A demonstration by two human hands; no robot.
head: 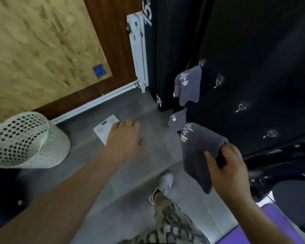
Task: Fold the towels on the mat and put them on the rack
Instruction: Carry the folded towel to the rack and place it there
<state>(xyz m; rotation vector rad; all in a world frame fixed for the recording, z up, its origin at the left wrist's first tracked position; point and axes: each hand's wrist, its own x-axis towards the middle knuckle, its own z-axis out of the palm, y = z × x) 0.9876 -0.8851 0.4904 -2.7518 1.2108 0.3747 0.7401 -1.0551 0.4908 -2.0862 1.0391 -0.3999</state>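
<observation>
- The right grip (231,173) was clamped on a folded grey towel (199,155), with the thumb on the near face and the fingers curled round the thick folded edge at the towel's upper right
- From that grip the towel hung down and to the left, with a white zigzag print on its upper part; it was in the air above the grey floor (139,173) and just beside the rack (253,50), a black panel with metal hooks
- Two more grey towels were on the rack: one (187,87) hung high at the panel's left edge and another (177,119) hung below it, just above the held towel; whether those two touched could not be told through the blur
- Three hooks (241,107) showed further right on the panel
- The right forearm rose from the lower right edge, with the back of the hand towards the camera
- The left grip (125,138) was apart and held nothing: palm down, fingers loosely spread, on an arm stretched forward from the lower left
- It hovered above the floor, in front of the near corner of a flat white scale (106,128), well apart from the held towel
- The purple mat (271,226) lay in the lower right corner, partly behind the right forearm
- A white perforated basket (25,140) stood tilted at the left, and a foot in a white shoe (164,185) was on the floor below the towel
</observation>
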